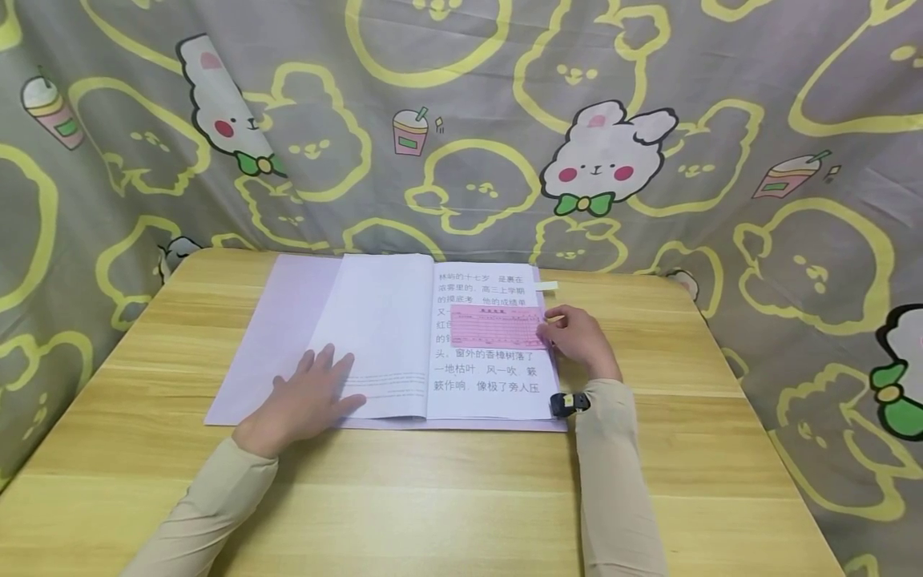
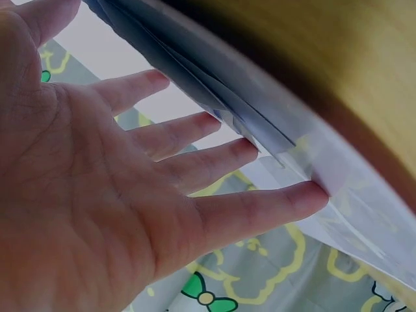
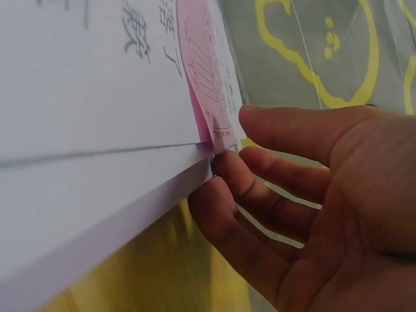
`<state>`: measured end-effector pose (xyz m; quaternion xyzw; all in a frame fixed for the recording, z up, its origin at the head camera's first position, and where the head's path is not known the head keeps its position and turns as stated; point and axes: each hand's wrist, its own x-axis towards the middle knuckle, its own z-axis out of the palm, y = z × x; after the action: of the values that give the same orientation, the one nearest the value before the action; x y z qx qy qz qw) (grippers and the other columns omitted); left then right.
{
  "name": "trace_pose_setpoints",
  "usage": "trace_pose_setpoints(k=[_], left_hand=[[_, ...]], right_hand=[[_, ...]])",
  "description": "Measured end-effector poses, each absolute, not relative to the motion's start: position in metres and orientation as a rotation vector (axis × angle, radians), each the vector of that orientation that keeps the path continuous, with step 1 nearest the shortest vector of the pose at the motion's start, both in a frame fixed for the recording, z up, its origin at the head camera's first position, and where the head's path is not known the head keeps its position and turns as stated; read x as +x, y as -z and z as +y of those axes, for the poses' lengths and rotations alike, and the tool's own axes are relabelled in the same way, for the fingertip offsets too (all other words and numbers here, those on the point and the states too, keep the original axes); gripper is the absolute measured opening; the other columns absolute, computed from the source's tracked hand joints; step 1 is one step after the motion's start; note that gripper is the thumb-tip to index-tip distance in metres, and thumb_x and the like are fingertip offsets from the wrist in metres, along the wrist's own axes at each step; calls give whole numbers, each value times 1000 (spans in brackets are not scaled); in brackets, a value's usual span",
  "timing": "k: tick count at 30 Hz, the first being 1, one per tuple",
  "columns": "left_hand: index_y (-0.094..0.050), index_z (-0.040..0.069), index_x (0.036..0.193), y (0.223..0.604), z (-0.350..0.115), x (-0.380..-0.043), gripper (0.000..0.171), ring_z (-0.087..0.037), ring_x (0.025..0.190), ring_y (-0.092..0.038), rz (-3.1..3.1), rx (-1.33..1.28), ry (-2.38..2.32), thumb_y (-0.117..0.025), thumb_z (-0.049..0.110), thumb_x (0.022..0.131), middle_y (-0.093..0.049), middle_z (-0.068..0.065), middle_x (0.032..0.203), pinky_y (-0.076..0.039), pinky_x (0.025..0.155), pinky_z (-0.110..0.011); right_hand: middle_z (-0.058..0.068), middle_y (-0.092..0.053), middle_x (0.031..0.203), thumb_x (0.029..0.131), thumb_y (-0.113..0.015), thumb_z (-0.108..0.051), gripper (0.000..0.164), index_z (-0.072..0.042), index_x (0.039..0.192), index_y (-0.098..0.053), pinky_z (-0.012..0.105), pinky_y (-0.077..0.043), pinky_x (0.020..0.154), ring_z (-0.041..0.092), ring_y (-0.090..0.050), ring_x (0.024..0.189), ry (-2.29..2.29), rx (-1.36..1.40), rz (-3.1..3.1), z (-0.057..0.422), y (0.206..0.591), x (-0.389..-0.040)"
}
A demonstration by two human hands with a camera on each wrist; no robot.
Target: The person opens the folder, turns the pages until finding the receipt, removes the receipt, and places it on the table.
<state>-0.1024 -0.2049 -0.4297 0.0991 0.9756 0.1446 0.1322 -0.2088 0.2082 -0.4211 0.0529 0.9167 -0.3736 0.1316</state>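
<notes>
A booklet with a pale purple cover lies open, its left page (image 1: 382, 320) mostly blank and its right page (image 1: 490, 405) printed with large Chinese characters. Across the right page rests a pink ruled slip (image 1: 497, 327), whose near edge lifts slightly in the right wrist view. My left hand (image 1: 306, 397) spreads its fingers over the lower left page and cover. At the right page edge, beside the slip's end, my right hand (image 1: 582, 340) touches the paper edges with bent fingertips (image 3: 211, 195). Its thumb (image 3: 279, 127) stands apart from the fingers.
The booklet lies on a wooden table (image 1: 404, 505). A pale tab (image 1: 546, 286) sticks out from the upper right page edge. Behind the table hangs a grey curtain (image 1: 461, 104) with yellow outlines and rabbits. A black band (image 1: 570, 403) is on the right wrist.
</notes>
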Motion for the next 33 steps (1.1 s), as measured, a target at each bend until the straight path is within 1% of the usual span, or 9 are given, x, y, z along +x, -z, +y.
trace_pose_setpoints(k=[5, 10, 14, 22, 25, 33], left_hand=[[-34, 4, 158, 431, -205, -103, 75, -62, 146, -17, 2832, 283, -417, -54, 49, 102, -20, -33, 163, -20, 96, -91], [-35, 4, 158, 431, -205, -104, 75, -62, 146, -16, 2834, 286, -418, -54, 49, 102, -20, -33, 163, -19, 96, -91], [-35, 4, 158, 432, -206, -104, 74, -62, 146, -17, 2837, 291, -417, -54, 49, 102, -20, -33, 163, -19, 95, -91], [-35, 4, 158, 432, -205, -104, 75, -62, 146, -16, 2833, 289, -411, -54, 49, 102, -20, -34, 163, -19, 95, -92], [-34, 4, 158, 433, -205, -104, 75, -62, 147, -16, 2830, 285, -410, -54, 50, 102, -19, -33, 163, -19, 95, -92], [-33, 5, 159, 434, -206, -105, 75, -62, 147, -15, 2827, 283, -408, -53, 51, 102, -19, -33, 164, -18, 96, -91]], right_hand=[[19, -66, 119, 97, -67, -25, 46, -2, 137, -58, 41, -53, 87, 30, -66, 98, 1074, 150, 2671, 205, 426, -209], [18, -65, 119, 95, -72, -28, 49, -2, 135, -59, 44, -51, 90, 32, -63, 102, 1069, 229, 2689, 200, 430, -211], [19, -65, 116, 93, -74, -25, 49, -2, 134, -60, 43, -50, 87, 32, -62, 100, 1052, 252, 2716, 196, 434, -213], [17, -67, 108, 93, -73, -17, 45, -1, 133, -61, 36, -49, 78, 29, -63, 92, 1050, 223, 2746, 195, 437, -214], [17, -68, 108, 93, -73, -16, 45, -1, 133, -61, 36, -49, 78, 29, -63, 91, 1049, 218, 2754, 195, 438, -215], [16, -67, 112, 97, -67, -17, 36, -3, 131, -62, 36, -48, 80, 30, -63, 96, 1050, 279, 2745, 191, 438, -214]])
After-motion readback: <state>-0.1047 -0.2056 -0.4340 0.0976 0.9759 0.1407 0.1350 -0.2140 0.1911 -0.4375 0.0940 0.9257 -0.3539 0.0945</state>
